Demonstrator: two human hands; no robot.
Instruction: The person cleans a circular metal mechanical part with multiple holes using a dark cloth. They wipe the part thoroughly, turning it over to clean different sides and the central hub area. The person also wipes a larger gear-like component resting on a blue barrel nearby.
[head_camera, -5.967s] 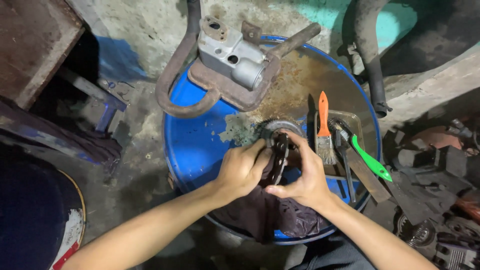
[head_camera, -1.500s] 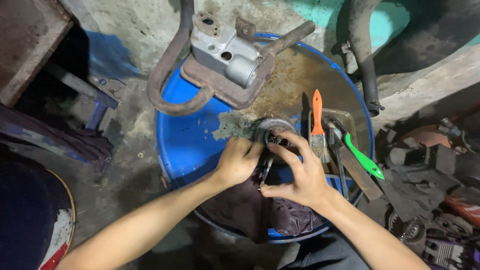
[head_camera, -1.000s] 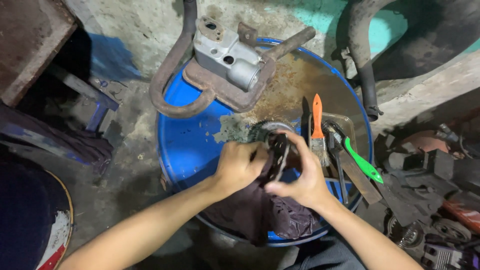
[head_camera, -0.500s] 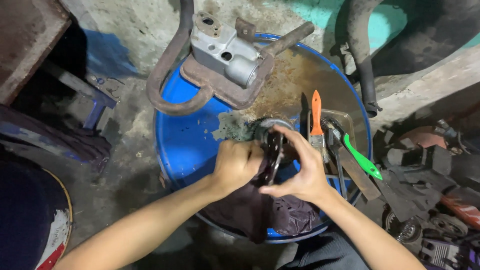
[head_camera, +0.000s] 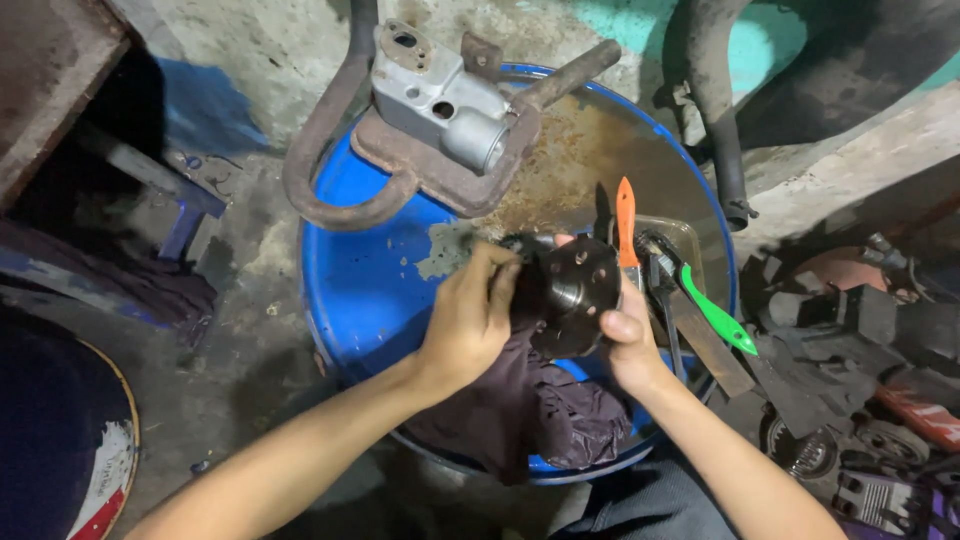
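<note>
The round dark metal part (head_camera: 575, 290) is hiding most of the right hand (head_camera: 628, 335), while the left hand (head_camera: 468, 318) is covering its left edge and the dark rag (head_camera: 535, 405) beneath.

Counted: two hands, left (head_camera: 470, 318) and right (head_camera: 628, 335); one dark disc (head_camera: 578, 292); one rag (head_camera: 530, 410); one blue drum (head_camera: 370, 290); two brushes, orange (head_camera: 625, 225) and green (head_camera: 712, 312); one grey casting (head_camera: 440, 95); one rusty bracket (head_camera: 400, 175).
</note>
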